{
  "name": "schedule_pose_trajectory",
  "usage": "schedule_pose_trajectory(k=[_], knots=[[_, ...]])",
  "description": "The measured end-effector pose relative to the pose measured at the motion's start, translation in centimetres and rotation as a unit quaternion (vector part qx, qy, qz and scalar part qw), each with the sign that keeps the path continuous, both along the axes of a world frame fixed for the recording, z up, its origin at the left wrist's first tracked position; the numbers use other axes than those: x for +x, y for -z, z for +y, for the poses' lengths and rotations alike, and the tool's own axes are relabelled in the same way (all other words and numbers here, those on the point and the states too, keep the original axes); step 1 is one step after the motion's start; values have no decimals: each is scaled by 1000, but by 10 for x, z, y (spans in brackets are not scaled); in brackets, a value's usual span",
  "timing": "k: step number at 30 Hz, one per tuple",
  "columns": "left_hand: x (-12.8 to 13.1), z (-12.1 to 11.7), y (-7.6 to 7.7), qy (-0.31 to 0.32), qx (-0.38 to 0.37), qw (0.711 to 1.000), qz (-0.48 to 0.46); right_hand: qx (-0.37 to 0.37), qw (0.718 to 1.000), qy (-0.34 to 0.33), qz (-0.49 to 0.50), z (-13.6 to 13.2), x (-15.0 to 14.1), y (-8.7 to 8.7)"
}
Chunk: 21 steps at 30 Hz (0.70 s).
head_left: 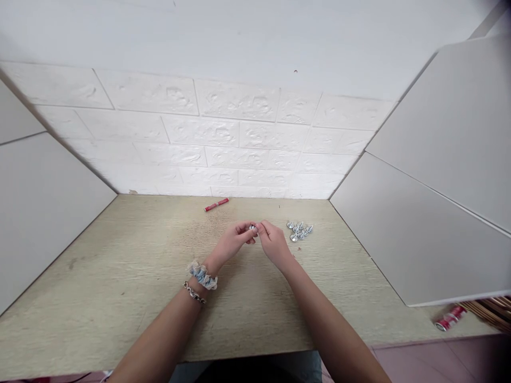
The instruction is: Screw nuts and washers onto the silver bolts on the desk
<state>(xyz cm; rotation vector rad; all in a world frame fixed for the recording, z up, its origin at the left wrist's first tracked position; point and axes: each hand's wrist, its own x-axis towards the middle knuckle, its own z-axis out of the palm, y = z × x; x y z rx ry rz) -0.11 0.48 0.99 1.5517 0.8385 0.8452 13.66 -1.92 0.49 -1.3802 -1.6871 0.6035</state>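
Note:
My left hand (233,242) and my right hand (272,240) meet above the middle of the pale wooden table (120,276). Between their fingertips they pinch one small silvery piece (252,227), too small to make out in detail. The left wrist carries a blue and white scrunchie (203,274) and a metal bracelet (194,293). Just right of my right hand lies a little heap of several similar silvery pieces (299,230) on the table.
A red pen-like stick (216,204) lies near the back wall of white brick pattern. Grey panels close the table in at left (43,207) and right (419,223). A red and white can (450,318) lies on the floor at the right.

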Motion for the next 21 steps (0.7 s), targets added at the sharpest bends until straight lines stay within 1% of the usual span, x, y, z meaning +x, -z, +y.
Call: schedule_pose_trajectory(k=[2, 5, 6, 8, 10, 12, 15, 17, 19, 21], knots=[[-1, 1, 4, -31, 35, 998, 34, 2, 999, 17, -37, 1, 1, 1], [-2, 2, 11, -94, 139, 981, 102, -28, 996, 38, -72, 2, 3, 4], [-2, 1, 13, -99, 183, 970, 126, -40, 996, 35, -75, 2, 4, 4], [-1, -1, 18, -88, 267, 944, 171, -59, 995, 15, -78, 3, 4, 5], [0, -2, 21, -69, 318, 923, 205, -69, 993, -6, -92, 3, 3, 6], [0, -1, 21, -59, 325, 916, 228, -74, 991, -20, -112, 4, 2, 7], [-11, 9, 18, -76, 285, 917, 268, -70, 986, -37, -147, 5, 2, 9], [-27, 20, 14, -133, 256, 909, 302, -67, 983, -38, -168, 6, 2, 11], [-48, 31, 10, -200, 233, 889, 339, -66, 981, -34, -178, 7, 3, 13], [-70, 40, 9, -265, 219, 870, 353, -62, 981, -30, -179, 8, 4, 15]])
